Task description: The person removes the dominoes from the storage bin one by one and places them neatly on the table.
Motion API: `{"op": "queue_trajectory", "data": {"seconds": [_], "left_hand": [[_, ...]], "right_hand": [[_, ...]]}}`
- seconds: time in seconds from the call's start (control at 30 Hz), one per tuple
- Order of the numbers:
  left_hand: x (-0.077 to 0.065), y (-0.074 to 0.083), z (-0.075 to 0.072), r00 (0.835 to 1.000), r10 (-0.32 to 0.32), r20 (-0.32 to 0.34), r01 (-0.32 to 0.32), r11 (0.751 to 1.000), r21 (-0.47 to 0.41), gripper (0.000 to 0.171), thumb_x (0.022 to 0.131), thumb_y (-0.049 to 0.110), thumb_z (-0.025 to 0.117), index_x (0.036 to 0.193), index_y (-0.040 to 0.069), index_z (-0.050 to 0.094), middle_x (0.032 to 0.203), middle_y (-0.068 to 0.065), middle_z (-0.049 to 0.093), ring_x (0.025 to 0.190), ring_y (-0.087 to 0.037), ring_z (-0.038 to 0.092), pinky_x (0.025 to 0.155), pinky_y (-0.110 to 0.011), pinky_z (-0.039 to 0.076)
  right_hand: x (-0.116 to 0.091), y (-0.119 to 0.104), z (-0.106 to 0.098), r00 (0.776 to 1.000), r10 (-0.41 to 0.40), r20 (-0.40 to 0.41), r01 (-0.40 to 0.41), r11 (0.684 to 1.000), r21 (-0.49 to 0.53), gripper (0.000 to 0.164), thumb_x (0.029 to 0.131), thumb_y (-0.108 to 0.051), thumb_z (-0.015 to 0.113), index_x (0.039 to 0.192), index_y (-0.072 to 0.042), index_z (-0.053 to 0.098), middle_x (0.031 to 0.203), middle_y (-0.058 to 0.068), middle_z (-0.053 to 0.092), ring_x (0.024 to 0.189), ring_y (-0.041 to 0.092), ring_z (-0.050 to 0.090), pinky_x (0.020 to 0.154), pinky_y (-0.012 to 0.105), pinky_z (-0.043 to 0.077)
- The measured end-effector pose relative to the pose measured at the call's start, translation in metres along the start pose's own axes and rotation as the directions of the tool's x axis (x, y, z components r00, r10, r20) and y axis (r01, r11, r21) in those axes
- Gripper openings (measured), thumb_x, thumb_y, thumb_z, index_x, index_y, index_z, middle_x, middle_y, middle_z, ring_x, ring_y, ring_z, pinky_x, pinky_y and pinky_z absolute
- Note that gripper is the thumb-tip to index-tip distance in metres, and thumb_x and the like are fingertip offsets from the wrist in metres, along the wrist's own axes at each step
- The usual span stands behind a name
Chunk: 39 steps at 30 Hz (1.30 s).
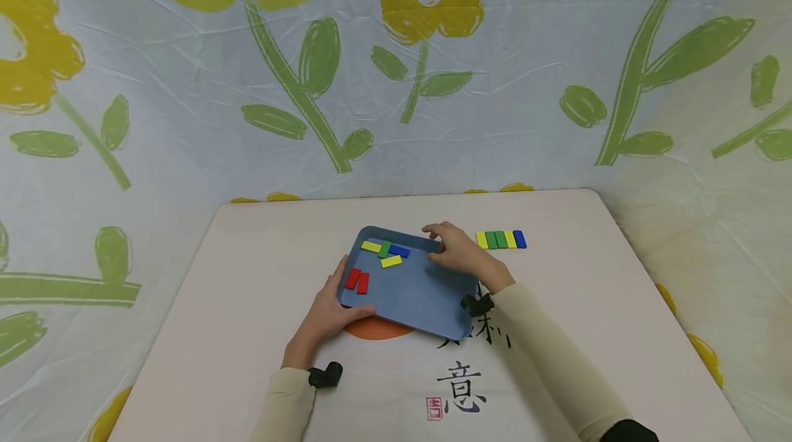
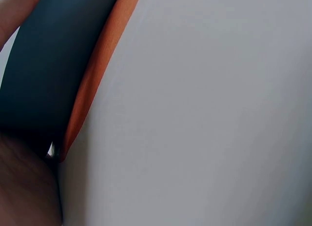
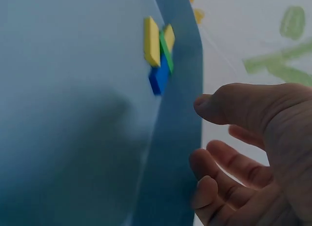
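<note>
A blue-grey tray point(image 1: 421, 297) sits at an angle in the middle of the head view. My left hand point(image 1: 328, 315) grips its near left corner, fingers along the left side and thumb on the front rim. Inside lie two red blocks point(image 1: 363, 283), a green block point(image 1: 384, 249), a blue block point(image 1: 399, 251) and two yellow blocks point(image 1: 391, 262). At the far rim hovers my right hand point(image 1: 460, 249), fingers loosely bent and parted from the thumb, nothing between them. The right wrist view shows this hand point(image 3: 243, 153) beside the tray wall point(image 3: 180, 104); fingertip contact is unclear.
Right of the tray, a row of yellow, green and blue blocks point(image 1: 500, 240) lies on the pale table point(image 1: 247, 263). Under the tray's front edge shows an orange printed shape point(image 1: 379, 330). Black writing point(image 1: 462, 387) marks the near surface. A flower-print cloth point(image 1: 495, 119) hangs behind.
</note>
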<state>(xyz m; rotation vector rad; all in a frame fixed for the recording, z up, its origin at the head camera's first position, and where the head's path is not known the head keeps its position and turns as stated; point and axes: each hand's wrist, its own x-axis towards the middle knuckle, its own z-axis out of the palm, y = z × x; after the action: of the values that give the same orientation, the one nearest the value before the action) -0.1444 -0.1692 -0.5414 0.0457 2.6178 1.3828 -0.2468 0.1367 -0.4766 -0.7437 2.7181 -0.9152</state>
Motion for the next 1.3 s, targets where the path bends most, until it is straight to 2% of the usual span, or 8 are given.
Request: {"op": "queue_trajectory", "data": {"seconds": [0.13, 0.3, 0.5, 0.7, 0.83, 1.07, 1.3], "left_hand": [[0.0, 0.001, 0.0, 1.0, -0.009, 0.002, 0.009, 1.0, 0.0, 0.112, 0.067, 0.058, 0.081, 0.15, 0.049, 0.007, 0.158, 0.004, 0.024, 0.148, -0.03, 0.016, 0.11, -0.062, 0.03], [0.0, 0.001, 0.0, 1.0, -0.009, 0.006, 0.009, 1.0, -0.002, 0.112, 0.067, 0.059, 0.081, 0.15, 0.05, 0.007, 0.159, 0.003, 0.022, 0.149, -0.034, 0.009, 0.111, -0.065, 0.026], [0.002, -0.001, 0.002, 1.0, -0.003, 0.002, 0.003, 1.0, -0.015, 0.111, 0.066, 0.058, 0.081, 0.149, 0.051, 0.007, 0.159, 0.003, 0.023, 0.15, -0.034, 0.007, 0.111, -0.064, 0.026], [0.001, 0.0, 0.001, 1.0, -0.005, 0.004, 0.005, 1.0, -0.016, 0.111, 0.067, 0.058, 0.081, 0.15, 0.051, 0.007, 0.159, 0.004, 0.022, 0.15, -0.034, 0.006, 0.111, -0.064, 0.026], [-0.001, 0.0, 0.0, 1.0, -0.005, 0.005, 0.005, 1.0, -0.018, 0.111, 0.068, 0.057, 0.081, 0.15, 0.05, 0.007, 0.159, 0.005, 0.021, 0.15, -0.034, 0.006, 0.111, -0.064, 0.025], [-0.002, 0.0, 0.0, 1.0, 0.003, 0.003, -0.003, 1.0, -0.007, 0.111, 0.068, 0.056, 0.081, 0.151, 0.048, 0.008, 0.159, 0.004, 0.022, 0.15, -0.034, 0.007, 0.112, -0.063, 0.026], [-0.002, 0.0, 0.001, 1.0, 0.012, -0.005, -0.012, 1.0, -0.012, 0.111, 0.068, 0.056, 0.082, 0.151, 0.047, 0.008, 0.159, 0.002, 0.023, 0.149, -0.036, 0.008, 0.11, -0.065, 0.027]], "right_hand": [[0.01, -0.01, 0.014, 0.998, -0.044, 0.055, 0.045, 0.999, -0.011, 0.049, 0.086, -0.012, 0.07, 0.131, 0.0, 0.056, 0.115, 0.016, 0.062, 0.083, 0.016, 0.057, 0.073, 0.031, 0.052], [0.022, -0.022, 0.03, 0.989, -0.041, 0.142, 0.038, 0.999, 0.018, 0.043, 0.089, -0.01, 0.067, 0.13, -0.001, 0.058, 0.121, 0.012, 0.062, 0.09, 0.016, 0.059, 0.078, 0.03, 0.052], [0.03, -0.027, 0.042, 0.984, -0.05, 0.169, 0.05, 0.999, 0.004, 0.042, 0.089, -0.009, 0.067, 0.129, -0.003, 0.059, 0.119, 0.01, 0.063, 0.101, 0.018, 0.057, 0.088, 0.033, 0.051], [0.03, -0.028, 0.046, 0.985, -0.041, 0.169, 0.046, 0.999, -0.023, 0.037, 0.088, -0.009, 0.067, 0.125, -0.005, 0.062, 0.107, 0.006, 0.064, 0.088, 0.015, 0.055, 0.078, 0.03, 0.05], [0.029, -0.029, 0.046, 0.981, -0.021, 0.194, 0.028, 0.999, -0.031, 0.036, 0.088, -0.011, 0.068, 0.124, -0.007, 0.064, 0.102, 0.002, 0.063, 0.086, 0.013, 0.053, 0.075, 0.027, 0.048], [0.024, -0.031, 0.047, 0.971, -0.011, 0.237, 0.01, 1.0, 0.003, 0.035, 0.089, -0.014, 0.069, 0.123, -0.009, 0.063, 0.088, -0.001, 0.06, 0.075, 0.012, 0.054, 0.065, 0.024, 0.046], [0.02, -0.034, 0.049, 0.96, -0.024, 0.278, 0.017, 0.999, 0.028, 0.042, 0.088, -0.017, 0.071, 0.127, -0.009, 0.059, 0.083, -0.002, 0.059, 0.073, 0.012, 0.055, 0.064, 0.023, 0.048]]}}
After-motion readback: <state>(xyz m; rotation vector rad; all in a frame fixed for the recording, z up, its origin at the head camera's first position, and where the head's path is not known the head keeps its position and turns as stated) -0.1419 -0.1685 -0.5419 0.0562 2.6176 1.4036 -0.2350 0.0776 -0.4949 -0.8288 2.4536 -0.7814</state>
